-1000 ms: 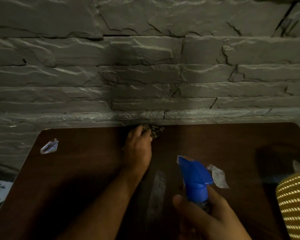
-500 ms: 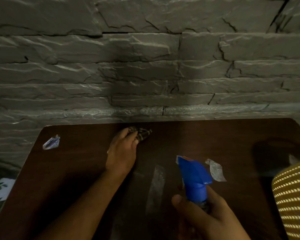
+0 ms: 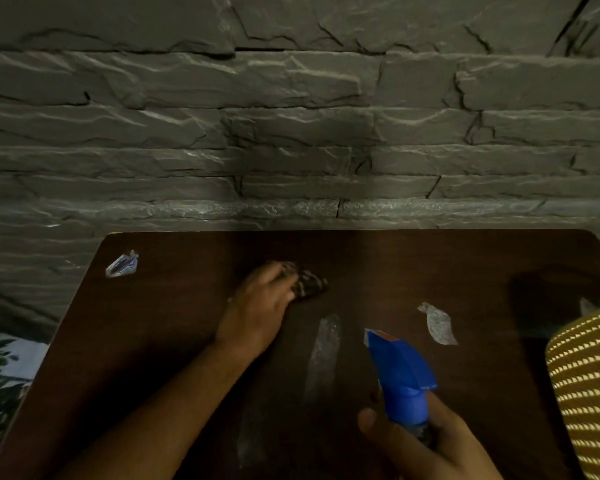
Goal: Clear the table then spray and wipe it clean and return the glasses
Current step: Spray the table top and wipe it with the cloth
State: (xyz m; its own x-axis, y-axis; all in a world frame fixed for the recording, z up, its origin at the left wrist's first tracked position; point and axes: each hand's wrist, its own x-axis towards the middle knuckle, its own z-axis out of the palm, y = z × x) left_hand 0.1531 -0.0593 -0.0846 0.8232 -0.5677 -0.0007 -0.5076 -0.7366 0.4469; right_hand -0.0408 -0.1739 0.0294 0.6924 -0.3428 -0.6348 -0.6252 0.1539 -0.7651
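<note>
A dark wooden table (image 3: 153, 341) fills the lower view. My left hand (image 3: 257, 313) presses a dark checked cloth (image 3: 309, 284) flat on the table's middle, the cloth sticking out past the fingers to the right. My right hand (image 3: 426, 445) grips a spray bottle with a blue trigger head (image 3: 400, 372) near the front, nozzle pointing away from me. A wet streak (image 3: 323, 351) shines on the wood between the hands. No glasses are in view.
A crumpled clear wrapper (image 3: 122, 265) lies at the table's far left corner. A pale scrap (image 3: 437, 323) lies right of the bottle. A yellow woven thing (image 3: 593, 393) overlaps the right edge. A grey stone wall (image 3: 291, 133) backs the table.
My left hand has drawn the cloth back from the table's far edge toward me and slightly left. The right hand and spray bottle have stayed put.
</note>
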